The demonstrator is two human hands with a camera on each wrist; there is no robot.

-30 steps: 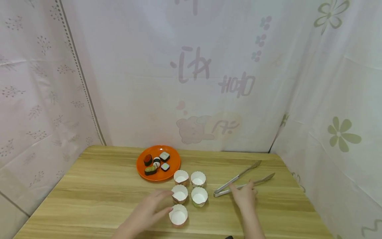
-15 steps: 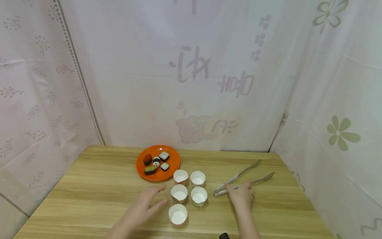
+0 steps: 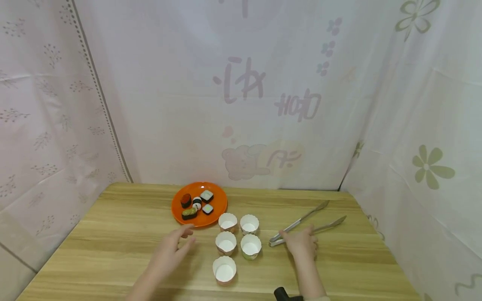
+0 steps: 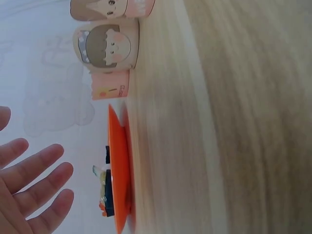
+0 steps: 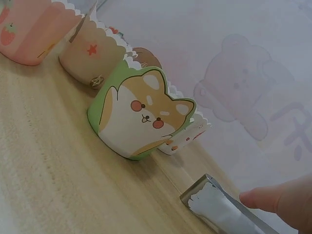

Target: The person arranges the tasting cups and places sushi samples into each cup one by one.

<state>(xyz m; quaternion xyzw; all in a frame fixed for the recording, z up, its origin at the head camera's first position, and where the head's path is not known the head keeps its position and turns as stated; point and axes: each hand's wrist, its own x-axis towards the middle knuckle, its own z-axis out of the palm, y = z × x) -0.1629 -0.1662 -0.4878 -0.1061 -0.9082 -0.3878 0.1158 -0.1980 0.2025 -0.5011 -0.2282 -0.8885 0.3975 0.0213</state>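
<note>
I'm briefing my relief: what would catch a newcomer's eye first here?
Probably the bright orange plate bearing sushi pieces, left of centre towards the far edge of the table. Next, the five white-lined cups, clustered nearer and to its right. Then the metal tongs, spread in a V farther right, partly under the right hand.

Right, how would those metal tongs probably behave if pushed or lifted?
The tongs look like shiny metal, so probably stiff. Their open V shape makes rolling unlikely, though a push might swivel them. Joined at one end, they may close when squeezed.
</note>
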